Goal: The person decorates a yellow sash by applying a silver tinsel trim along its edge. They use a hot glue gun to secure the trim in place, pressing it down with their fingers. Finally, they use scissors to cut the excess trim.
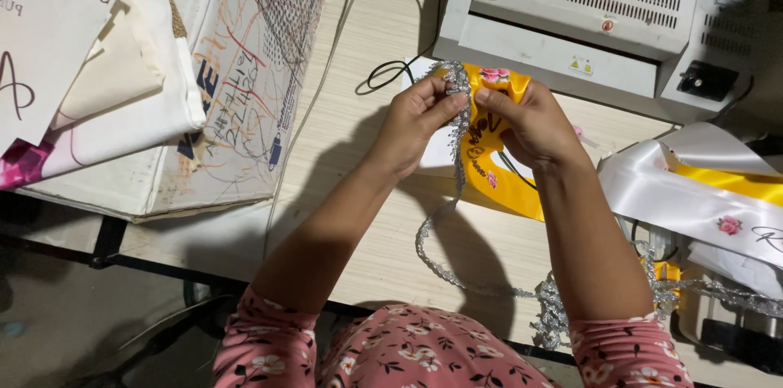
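Note:
My left hand (414, 123) and my right hand (524, 120) meet over the table, both pinching the top edge of a yellow satin sash (489, 168) printed with dark lettering and pink roses. Between the fingertips runs a strip of silver beaded trim (461, 106), pressed along the sash edge. The trim hangs down from my hands, curves across the light wooden table (375, 53) and ends in a loose pile (555, 306) near my right elbow. My forearms come from pink floral sleeves at the bottom of the view.
A grey laminating machine (571, 21) stands behind my hands, with a black cable (391, 74) beside it. Stacked printed fabric and paper sheets (163, 78) fill the left. White and yellow sashes (701, 192) lie at the right above a small tool.

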